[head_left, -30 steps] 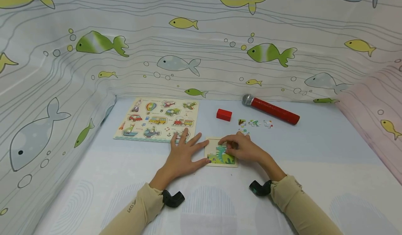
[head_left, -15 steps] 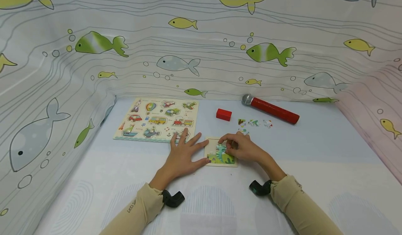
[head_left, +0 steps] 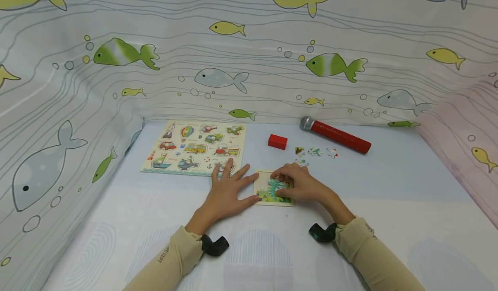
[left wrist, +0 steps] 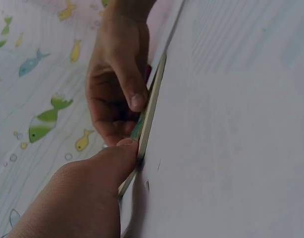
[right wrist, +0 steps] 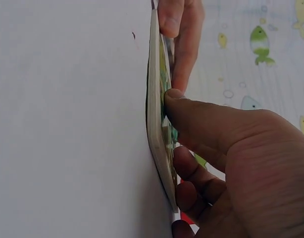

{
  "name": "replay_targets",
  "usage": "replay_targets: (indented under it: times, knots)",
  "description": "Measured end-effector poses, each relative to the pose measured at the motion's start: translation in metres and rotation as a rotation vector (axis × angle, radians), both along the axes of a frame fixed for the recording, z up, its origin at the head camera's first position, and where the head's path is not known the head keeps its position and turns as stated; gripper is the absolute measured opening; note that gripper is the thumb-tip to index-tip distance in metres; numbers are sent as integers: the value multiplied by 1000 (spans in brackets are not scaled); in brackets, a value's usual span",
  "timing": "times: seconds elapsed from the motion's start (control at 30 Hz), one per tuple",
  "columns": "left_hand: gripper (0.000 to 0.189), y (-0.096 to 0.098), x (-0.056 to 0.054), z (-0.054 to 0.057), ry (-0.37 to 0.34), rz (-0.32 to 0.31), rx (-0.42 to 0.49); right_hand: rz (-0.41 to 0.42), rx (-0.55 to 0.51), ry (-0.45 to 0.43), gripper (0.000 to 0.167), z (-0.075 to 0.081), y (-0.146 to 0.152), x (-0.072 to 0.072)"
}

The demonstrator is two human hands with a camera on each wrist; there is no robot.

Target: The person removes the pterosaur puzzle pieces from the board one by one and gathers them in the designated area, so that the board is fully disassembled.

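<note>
Head view: fish-printed fabric (head_left: 167, 83) encloses the far side and both flanks of the workspace, the right flank pinkish. Pale cloth (head_left: 412, 183) covers the surface, with faint printed shapes at the near side. At far left lies a vehicle board (head_left: 210, 147); my outstretched fingertips overlap its near right corner, contact unconfirmed. At far right, a red microphone (head_left: 338, 136) lies aslant near the fabric.

My left hand (head_left: 229, 193) is spread, fingers extended, grasping nothing, its thumb touching the rim of the puzzle tray (head_left: 262, 178). My right hand (head_left: 305, 185) is bent over that tray, thumb on the dinosaur pieces (head_left: 274, 190); whether the fingers pinch one or merely press, I cannot tell. The tray lies between both hands, near side filled, far left part bare.

Step in hand, in my judgement: seating a piece. The next move appears to call for pressing it level while the left thumb steadies the rim.

A red block (head_left: 278, 142) lies beyond the tray. Loose pieces (head_left: 314, 152) lie beyond my right hand, unfitted.
</note>
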State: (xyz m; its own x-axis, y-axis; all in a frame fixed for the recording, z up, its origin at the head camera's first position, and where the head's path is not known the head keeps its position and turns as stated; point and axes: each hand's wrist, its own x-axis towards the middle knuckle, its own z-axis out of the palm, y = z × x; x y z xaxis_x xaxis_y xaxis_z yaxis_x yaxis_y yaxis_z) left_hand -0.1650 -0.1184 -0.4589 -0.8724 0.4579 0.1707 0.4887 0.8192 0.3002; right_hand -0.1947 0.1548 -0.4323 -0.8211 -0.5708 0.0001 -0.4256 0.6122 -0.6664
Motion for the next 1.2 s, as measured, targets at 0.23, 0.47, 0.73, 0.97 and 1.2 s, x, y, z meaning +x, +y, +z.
replay_targets:
  times: [0.23, 0.47, 0.73, 0.97, 1.2]
  knots:
    - [65, 0, -1, -1, 19, -1, -6, 3, 0, 7, 38, 0, 1, 0]
    - [49, -1, 1, -1, 51, -151, 27, 10, -11, 12, 37, 1, 2, -1]
    - [38, -1, 3, 5, 10, -338, 50, 19, -7, 4, 38, 4, 1, 0]
    - [42, -2, 5, 5, 13, -356, 15, 23, -11, 12, 38, -1, 2, -3]
    - [44, -1, 5, 4, -16, -348, 8, 0, -79, -4, 30, 0, 2, -3]
